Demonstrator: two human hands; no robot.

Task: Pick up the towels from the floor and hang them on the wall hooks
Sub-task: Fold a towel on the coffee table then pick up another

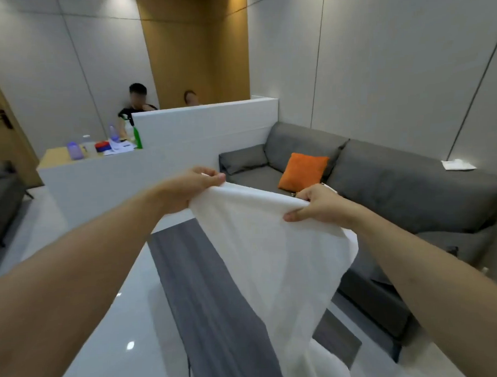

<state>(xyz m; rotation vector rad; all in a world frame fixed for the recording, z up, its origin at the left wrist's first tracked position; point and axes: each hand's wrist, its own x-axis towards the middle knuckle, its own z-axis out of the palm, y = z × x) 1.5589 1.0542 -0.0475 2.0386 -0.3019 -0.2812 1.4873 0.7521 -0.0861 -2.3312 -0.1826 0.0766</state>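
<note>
Forearms fill the foreground, both bare and stretched forward, and between them hangs the large white cloth towel [272, 255], held up by its top edge and draping down towards the glossy pale floor [99, 320], its lower end running out of the bottom of the view. It's off the floor at the top, then, though I can't tell whether the tail clears it.

Behind the towel sits the long grey fabric sofa [396, 188] along the right wall, with a dark grey rug [194, 289] laid on the floor in front of it. A white low partition wall [200, 125] crosses the middle of the room, a seated person behind it. On the sofa leans a square orange cushion [303, 171].

Now the hands. The left hand [193, 187] has its fingers curled over one top corner, thumb pressing the hem. The right hand [318, 204] clamps the other corner the same way, fingers wrapped over the bunched edge, thumb underneath pointing inward. Both grips look firm, and the edge between them sags only slightly.

No wall hooks show anywhere in this view, so the job in hand reads as carrying the towel to them. To do that well, I'd say keep both corner grips tight, lift high enough that the tail doesn't drag or get trodden on, and find a loop or the middle of the hem before reaching for a hook.
</note>
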